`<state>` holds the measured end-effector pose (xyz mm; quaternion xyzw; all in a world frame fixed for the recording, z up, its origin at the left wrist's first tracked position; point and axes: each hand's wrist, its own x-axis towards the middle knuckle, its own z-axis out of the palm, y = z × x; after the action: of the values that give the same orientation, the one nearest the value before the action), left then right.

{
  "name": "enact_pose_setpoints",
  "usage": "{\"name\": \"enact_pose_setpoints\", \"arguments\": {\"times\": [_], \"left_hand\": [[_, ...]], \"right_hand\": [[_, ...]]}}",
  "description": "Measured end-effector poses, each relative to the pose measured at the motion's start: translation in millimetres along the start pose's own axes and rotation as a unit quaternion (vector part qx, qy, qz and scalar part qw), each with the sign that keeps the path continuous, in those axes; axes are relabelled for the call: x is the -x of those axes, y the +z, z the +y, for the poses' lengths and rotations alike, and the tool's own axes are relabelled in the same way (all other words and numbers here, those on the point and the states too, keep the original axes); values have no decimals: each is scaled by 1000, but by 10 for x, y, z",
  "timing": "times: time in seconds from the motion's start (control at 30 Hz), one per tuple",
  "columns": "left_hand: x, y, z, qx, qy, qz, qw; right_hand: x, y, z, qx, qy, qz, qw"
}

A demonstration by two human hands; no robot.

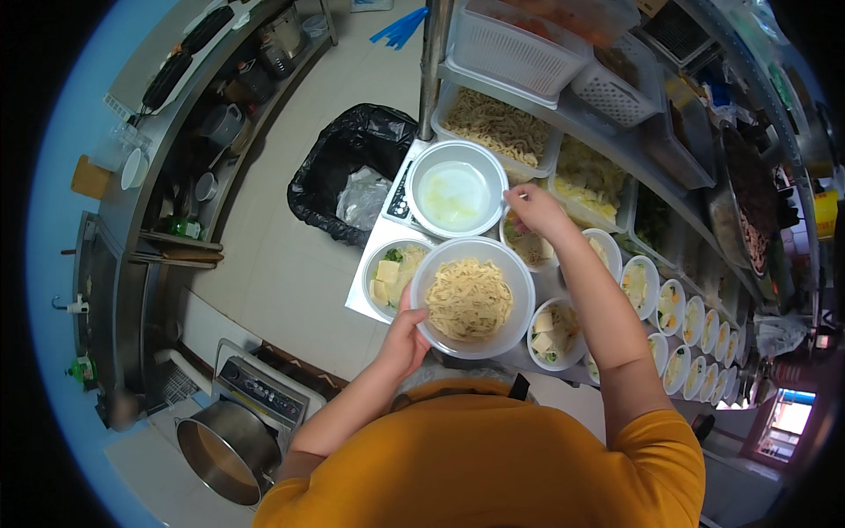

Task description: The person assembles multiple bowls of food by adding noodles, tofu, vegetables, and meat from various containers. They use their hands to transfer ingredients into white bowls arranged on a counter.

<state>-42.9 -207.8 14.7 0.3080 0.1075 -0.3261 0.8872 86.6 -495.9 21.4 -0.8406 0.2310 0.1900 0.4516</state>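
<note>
The round clear plastic bowl of pale yellow noodles (pixel 472 297) sits level with its mouth facing straight up; being round, it has no long axis to speak of. It is held just above the front edge of the bench (pixel 374 299), right in front of the person's chest. The noodles lie in a loose heap in the middle, leaving a bare see-through ring up to the rim.

The left hand (pixel 403 339) grips the bowl at its near-left rim, thumb over the edge and fingers underneath (those fingers are hidden by the bowl). The right hand (pixel 534 209) reaches out over a small white bowl of noodles (pixel 526 245), fingers pinched together; what it pinches is too small to make out.

Behind sits a round steel bowl with pale liquid (pixel 455 191), and to the left a steel bowl with tofu cubes and greens (pixel 392 275). A row of small white filled bowls (pixel 678 321) runs off to the right, blurring toward the rim. A black rubbish bag (pixel 352 167) stands on the floor.
</note>
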Motion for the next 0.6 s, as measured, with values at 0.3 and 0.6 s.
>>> {"name": "enact_pose_setpoints", "arguments": {"times": [0.3, 0.6], "left_hand": [[201, -154, 603, -8, 164, 82, 983], [-728, -83, 791, -73, 140, 52, 986]], "right_hand": [[181, 310, 399, -266, -7, -42, 963], [1385, -73, 671, -352, 21, 34, 935]]}}
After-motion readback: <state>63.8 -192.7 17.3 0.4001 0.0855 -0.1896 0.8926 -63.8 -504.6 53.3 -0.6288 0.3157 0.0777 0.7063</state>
